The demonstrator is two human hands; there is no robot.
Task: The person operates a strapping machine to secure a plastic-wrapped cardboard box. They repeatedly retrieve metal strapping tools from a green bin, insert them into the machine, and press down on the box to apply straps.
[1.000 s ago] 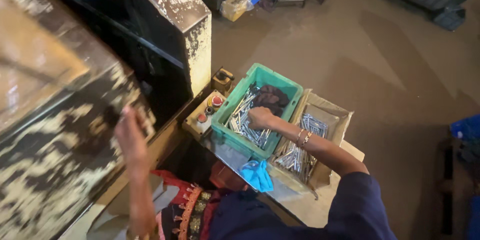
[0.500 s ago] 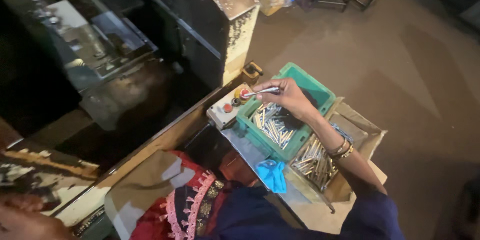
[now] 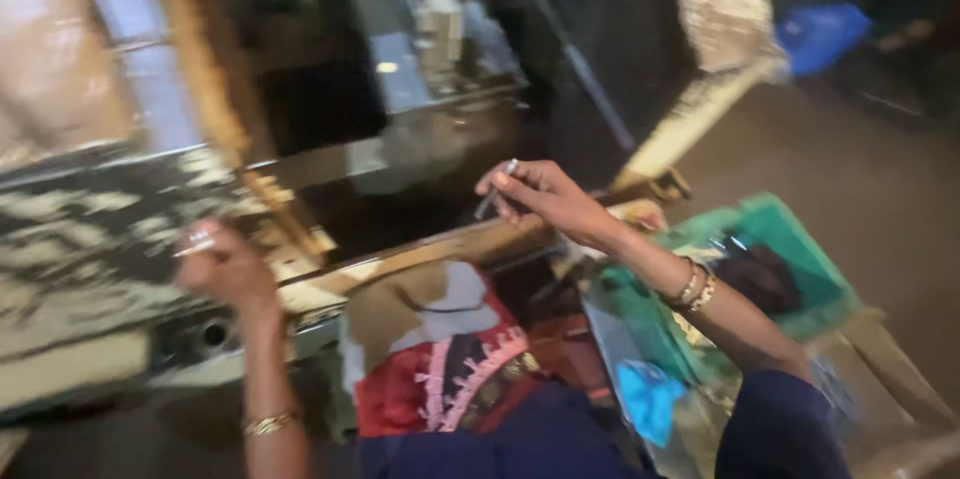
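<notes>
My right hand (image 3: 545, 197) is raised in front of the dark machine (image 3: 420, 89) and pinches a thin metal pin (image 3: 497, 189) between its fingertips. My left hand (image 3: 225, 267) is up at the left by the machine's worn ledge (image 3: 120, 239); a small pale piece (image 3: 195, 244) sits in its closed fingers. The green crate (image 3: 800, 259) with metal parts lies behind and right of my right forearm. The picture is blurred by motion.
A cardboard box (image 3: 900, 379) stands beside the green crate at the right. A blue cloth (image 3: 650, 399) lies near my lap. A blue container (image 3: 820, 34) stands far off on the brown floor (image 3: 880, 169). A yellow-edged machine post (image 3: 720, 59) rises at the upper right.
My right hand has left the green crate and swung left toward the machine with a metal pin. The view has turned left, and my left hand has come up to the ledge.
</notes>
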